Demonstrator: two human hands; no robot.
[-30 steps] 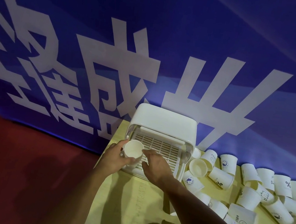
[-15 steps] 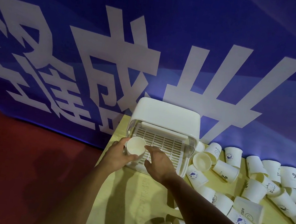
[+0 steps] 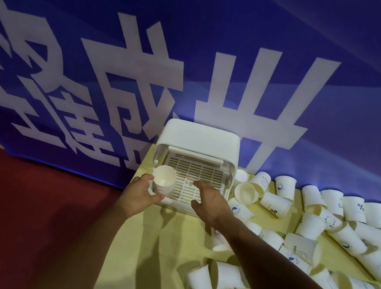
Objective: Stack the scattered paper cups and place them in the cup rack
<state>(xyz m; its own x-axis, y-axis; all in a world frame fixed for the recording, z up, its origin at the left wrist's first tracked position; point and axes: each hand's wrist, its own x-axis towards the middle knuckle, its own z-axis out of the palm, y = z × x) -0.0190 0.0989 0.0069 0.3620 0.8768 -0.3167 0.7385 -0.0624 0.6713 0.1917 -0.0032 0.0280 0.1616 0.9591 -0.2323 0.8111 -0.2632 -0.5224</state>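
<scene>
A white cup rack (image 3: 200, 139) with a hood and a slotted tray stands at the back of the yellow table (image 3: 143, 249). A short stack of white paper cups (image 3: 164, 182) sits upright at the tray's left front corner. My left hand (image 3: 139, 195) wraps its lower part, thumb on the left side and fingers curled under the front. My right hand (image 3: 210, 202) hovers over the tray's front right, fingers spread and holding nothing. Several loose paper cups (image 3: 311, 226) lie scattered to the right of the rack.
A blue banner (image 3: 123, 58) with large white characters hangs right behind the rack. More tipped cups (image 3: 225, 277) lie near the table's front under my right forearm. The table's left edge drops to a red floor (image 3: 23, 217).
My right hand has let go of the cup stack and drawn to the right, opening its fingers. The stack has settled lower on the tray's left corner, still in my left hand.
</scene>
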